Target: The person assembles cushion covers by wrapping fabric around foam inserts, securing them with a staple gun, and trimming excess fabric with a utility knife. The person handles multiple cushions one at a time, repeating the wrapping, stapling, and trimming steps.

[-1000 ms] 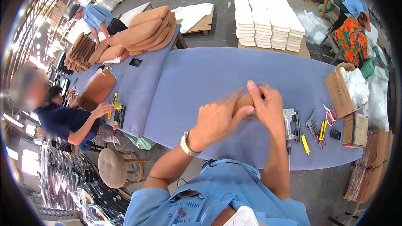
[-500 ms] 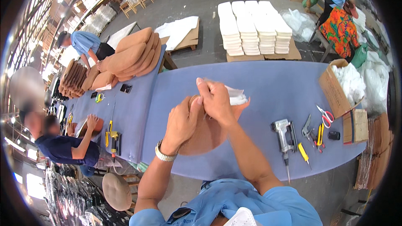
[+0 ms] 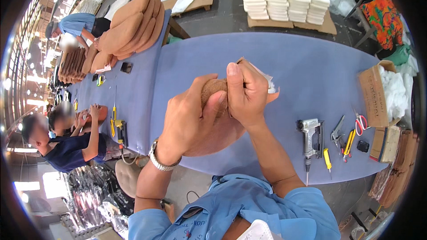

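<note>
I had the tan fabric cover (image 3: 218, 129) raised off the blue surface (image 3: 311, 75), close in front of my chest, with a bit of white padding (image 3: 266, 79) poking out at its upper right. My left hand (image 3: 187, 122) was closed round the cover's left side, thumb pressed into the brown cloth at the top. My right hand (image 3: 247, 93) was clenched over the upper edge, fingers wrapped tight, so both grips were fully closed on the same piece.

The risk, as I judged it, lay in that top edge. With both thumbs bunched so near each other, the cloth could pucker or slip off the padding, and a hard tug might pull the white filling out of the opening. How much fabric my right palm actually held I could not tell.

The staple gun (image 3: 310, 135) lay near my right elbow, beside the yellow-handled screwdriver (image 3: 327, 159), pliers (image 3: 336, 131) and red-handled scissors (image 3: 360, 122). A careless swing of the forearm could have knocked them off the edge.
</note>
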{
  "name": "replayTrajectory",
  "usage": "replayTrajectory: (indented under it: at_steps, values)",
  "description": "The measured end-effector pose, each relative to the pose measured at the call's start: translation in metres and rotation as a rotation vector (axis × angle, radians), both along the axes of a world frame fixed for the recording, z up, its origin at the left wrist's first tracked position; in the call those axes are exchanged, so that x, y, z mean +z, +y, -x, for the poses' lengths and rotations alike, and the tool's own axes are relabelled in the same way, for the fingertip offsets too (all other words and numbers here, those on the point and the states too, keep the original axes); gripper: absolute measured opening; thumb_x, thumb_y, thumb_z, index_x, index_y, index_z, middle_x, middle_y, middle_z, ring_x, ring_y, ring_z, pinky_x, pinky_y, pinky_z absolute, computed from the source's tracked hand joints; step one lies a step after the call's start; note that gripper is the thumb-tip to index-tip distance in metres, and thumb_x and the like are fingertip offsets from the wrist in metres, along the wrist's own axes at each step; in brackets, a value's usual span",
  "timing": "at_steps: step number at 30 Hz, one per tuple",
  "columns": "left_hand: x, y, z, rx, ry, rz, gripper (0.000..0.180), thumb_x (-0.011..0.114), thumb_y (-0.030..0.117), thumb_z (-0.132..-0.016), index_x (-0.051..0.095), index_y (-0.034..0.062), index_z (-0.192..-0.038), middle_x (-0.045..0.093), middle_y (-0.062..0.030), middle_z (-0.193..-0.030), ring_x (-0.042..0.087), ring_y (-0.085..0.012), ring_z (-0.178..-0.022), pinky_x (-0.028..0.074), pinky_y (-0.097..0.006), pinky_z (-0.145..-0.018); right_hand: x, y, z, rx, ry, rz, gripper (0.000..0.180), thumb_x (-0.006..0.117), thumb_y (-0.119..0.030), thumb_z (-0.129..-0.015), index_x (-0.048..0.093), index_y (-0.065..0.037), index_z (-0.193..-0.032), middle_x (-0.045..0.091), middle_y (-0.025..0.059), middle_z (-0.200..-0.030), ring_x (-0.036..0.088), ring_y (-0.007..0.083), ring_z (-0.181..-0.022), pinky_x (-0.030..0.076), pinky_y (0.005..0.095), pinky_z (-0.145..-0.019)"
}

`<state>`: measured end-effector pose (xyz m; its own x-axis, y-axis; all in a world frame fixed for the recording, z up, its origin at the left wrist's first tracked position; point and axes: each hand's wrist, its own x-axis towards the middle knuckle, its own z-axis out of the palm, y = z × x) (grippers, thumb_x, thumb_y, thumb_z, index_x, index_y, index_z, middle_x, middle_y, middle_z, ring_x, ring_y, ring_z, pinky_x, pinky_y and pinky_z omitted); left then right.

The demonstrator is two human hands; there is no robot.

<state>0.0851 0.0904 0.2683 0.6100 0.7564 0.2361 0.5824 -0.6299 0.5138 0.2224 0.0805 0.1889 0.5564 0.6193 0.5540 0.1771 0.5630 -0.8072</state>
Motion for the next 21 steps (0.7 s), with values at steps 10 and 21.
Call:
replayTrajectory:
  at_steps: [10, 21]
  values:
    - [-0.006, -0.007, 0.070, 0.008, 0.004, 0.108, 0.058, 0.077, 0.029, -0.095, 0.055, 0.0019, -0.140, 0.073, -0.0227, -0.113, 0.073, -0.0400, -0.102, 0.060, -0.039, -0.085, -0.002, -0.004, 0.037, 0.118, -0.312, 0.107, 0.030, 0.070, -0.014, -0.096, 0.056, -0.004, -0.071, 0.051, 0.0105, -0.067, 0.051, 0.0319, -0.060, 0.040, 0.0427, -0.058]
    - [-0.064, -0.033, 0.106, 0.221, -0.187, 0.068, 0.081, 0.088, 0.046, -0.082, 0.057, -0.0020, -0.138, 0.075, -0.0184, -0.116, 0.076, -0.0292, -0.102, 0.060, -0.037, -0.086, -0.013, 0.012, 0.013, -0.016, -0.280, 0.104, 0.035, 0.063, -0.013, -0.102, 0.051, -0.001, -0.071, 0.048, 0.0089, -0.066, 0.044, 0.0206, -0.056, 0.035, 0.0347, -0.055]
